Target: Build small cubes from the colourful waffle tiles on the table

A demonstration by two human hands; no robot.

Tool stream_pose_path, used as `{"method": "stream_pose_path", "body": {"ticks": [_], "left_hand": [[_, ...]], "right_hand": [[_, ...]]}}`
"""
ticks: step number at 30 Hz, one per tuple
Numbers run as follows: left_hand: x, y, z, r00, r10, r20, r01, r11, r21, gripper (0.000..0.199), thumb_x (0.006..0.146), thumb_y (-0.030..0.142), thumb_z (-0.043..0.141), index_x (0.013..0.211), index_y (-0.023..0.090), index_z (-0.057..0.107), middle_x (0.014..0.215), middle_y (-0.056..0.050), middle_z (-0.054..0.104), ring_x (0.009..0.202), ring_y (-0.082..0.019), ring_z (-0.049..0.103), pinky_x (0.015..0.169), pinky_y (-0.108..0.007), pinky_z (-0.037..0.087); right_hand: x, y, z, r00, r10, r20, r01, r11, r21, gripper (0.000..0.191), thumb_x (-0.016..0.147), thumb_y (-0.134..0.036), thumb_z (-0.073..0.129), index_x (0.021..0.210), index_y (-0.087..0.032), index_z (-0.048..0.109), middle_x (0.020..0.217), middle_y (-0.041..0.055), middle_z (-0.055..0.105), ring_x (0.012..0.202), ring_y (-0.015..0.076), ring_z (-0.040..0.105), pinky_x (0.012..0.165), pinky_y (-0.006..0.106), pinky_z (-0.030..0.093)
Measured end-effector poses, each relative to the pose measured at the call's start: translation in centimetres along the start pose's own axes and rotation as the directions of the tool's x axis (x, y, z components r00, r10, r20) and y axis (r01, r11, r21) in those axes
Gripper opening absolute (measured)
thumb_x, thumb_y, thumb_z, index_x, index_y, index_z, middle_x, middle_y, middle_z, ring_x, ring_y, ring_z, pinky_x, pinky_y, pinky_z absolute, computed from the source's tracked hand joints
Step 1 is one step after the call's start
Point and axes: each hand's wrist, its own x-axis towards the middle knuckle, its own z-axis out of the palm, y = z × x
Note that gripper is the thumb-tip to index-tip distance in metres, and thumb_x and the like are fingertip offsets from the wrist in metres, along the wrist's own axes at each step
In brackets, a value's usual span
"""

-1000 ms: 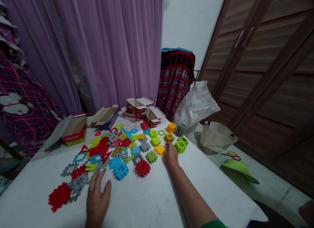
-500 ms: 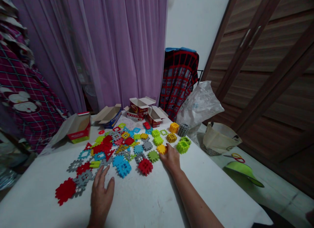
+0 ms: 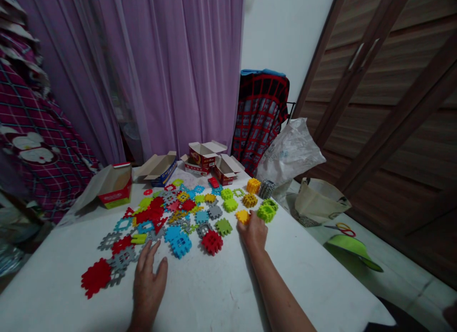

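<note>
My right hand is closed on a yellow interlocking building piece with a toothed edge, low over the white table. Just beyond that hand stand a bright green stack of pieces and a dark yellow stack. My left hand rests with its fingers apart at the near side of the spread pieces and holds nothing. Close to its fingertips lies a small lime piece. Between the hands are a red block of pieces, a blue one and a flat green piece.
Open cardboard boxes, among them a red and green one and a blue one, line the table's back. A grey stack stands near the right edge. On the floor to the right are a cloth bag and scissors.
My right hand has moved a little to the right, towards the bright green stack, taking the yellow piece along. The left hand stays almost where it was.
</note>
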Motion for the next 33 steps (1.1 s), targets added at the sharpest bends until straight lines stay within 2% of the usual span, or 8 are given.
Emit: {"method": "stream_pose_path", "body": {"ticks": [3,6,10,12,15,20,25,33], "left_hand": [[0.0,-0.1,0.0,1.0,0.002,-0.001,-0.002,1.0,-0.004,0.043,0.087,0.04,0.051,0.124,0.021,0.064,0.142,-0.012,0.053,0.129,-0.029,0.054,0.086,-0.036,0.058],[0.0,-0.2,0.2,1.0,0.015,-0.004,-0.015,1.0,-0.004,0.042,0.087,0.038,0.051,0.124,0.021,0.064,0.143,-0.011,0.053,0.131,-0.029,0.052,0.098,-0.041,0.053],[-0.1,-0.2,0.3,1.0,0.021,-0.009,-0.021,1.0,0.004,0.042,0.088,0.037,0.05,0.124,0.021,0.064,0.142,-0.013,0.053,0.131,-0.03,0.052,0.1,-0.043,0.053],[-0.2,-0.1,0.2,1.0,0.006,-0.01,-0.006,1.0,0.006,0.042,0.088,0.038,0.05,0.124,0.021,0.064,0.142,-0.013,0.053,0.13,-0.031,0.052,0.09,-0.04,0.058],[-0.2,0.1,0.2,0.999,-0.03,0.016,0.03,1.0,0.003,0.045,0.089,0.041,0.049,0.126,0.02,0.063,0.145,-0.013,0.05,0.13,-0.031,0.052,0.074,-0.033,0.061],[-0.2,-0.1,0.2,1.0,-0.004,0.004,0.004,1.0,-0.02,0.043,0.088,0.039,0.051,0.125,0.02,0.063,0.144,-0.012,0.051,0.133,-0.03,0.049,0.097,-0.041,0.055],[-0.2,-0.2,0.3,1.0,-0.022,0.006,0.022,0.999,-0.026,0.043,0.087,0.038,0.052,0.125,0.021,0.064,0.144,-0.012,0.051,0.133,-0.03,0.05,0.095,-0.041,0.056],[-0.2,-0.4,0.2,1.0,0.005,-0.004,-0.005,1.0,-0.009,0.041,0.089,0.038,0.051,0.124,0.021,0.064,0.143,-0.012,0.052,0.131,-0.03,0.052,0.098,-0.042,0.055]], "right_hand": [[-0.3,0.2,0.0,0.999,-0.025,-0.04,0.027,0.998,0.048,0.058,0.083,-0.036,0.061,0.135,-0.012,0.051,0.125,0.0167,0.063,0.115,0.0307,0.054,0.093,0.038,0.038],[-0.4,0.1,-0.1,0.985,-0.152,-0.077,0.162,0.974,0.16,0.044,0.087,-0.027,0.05,0.129,-0.014,0.055,0.131,0.0152,0.059,0.122,0.0283,0.05,0.101,0.039,0.035],[0.3,-1.4,-0.1,0.955,-0.29,0.063,0.267,0.931,0.248,0.039,0.09,-0.014,0.035,0.12,-0.017,0.059,0.121,0.0094,0.066,0.113,0.0189,0.057,0.098,0.029,0.038],[0.9,-2.4,-0.1,0.943,-0.303,0.137,0.266,0.934,0.238,0.037,0.09,-0.013,0.036,0.116,-0.019,0.061,0.114,0.0062,0.069,0.105,0.0157,0.061,0.089,0.023,0.041],[1.5,-3.6,-0.1,0.923,-0.305,0.234,0.263,0.945,0.192,0.033,0.088,-0.012,0.041,0.112,-0.02,0.064,0.105,0.0047,0.071,0.098,0.0159,0.063,0.08,0.022,0.04],[1.8,-4.4,-0.8,0.897,-0.29,0.334,0.276,0.957,0.089,0.033,0.092,-0.017,0.041,0.113,-0.022,0.065,0.103,0.0081,0.07,0.093,0.0197,0.064,0.075,0.026,0.038],[1.8,-5.0,-1.4,0.88,-0.277,0.385,0.295,0.955,0.013,0.034,0.093,-0.022,0.041,0.117,-0.024,0.065,0.106,0.0118,0.069,0.093,0.0236,0.065,0.074,0.03,0.039],[1.8,-5.7,-1.6,0.884,-0.247,0.398,0.288,0.956,-0.047,0.038,0.089,-0.019,0.044,0.122,-0.024,0.062,0.11,0.0146,0.068,0.097,0.0266,0.065,0.077,0.033,0.041]]}}
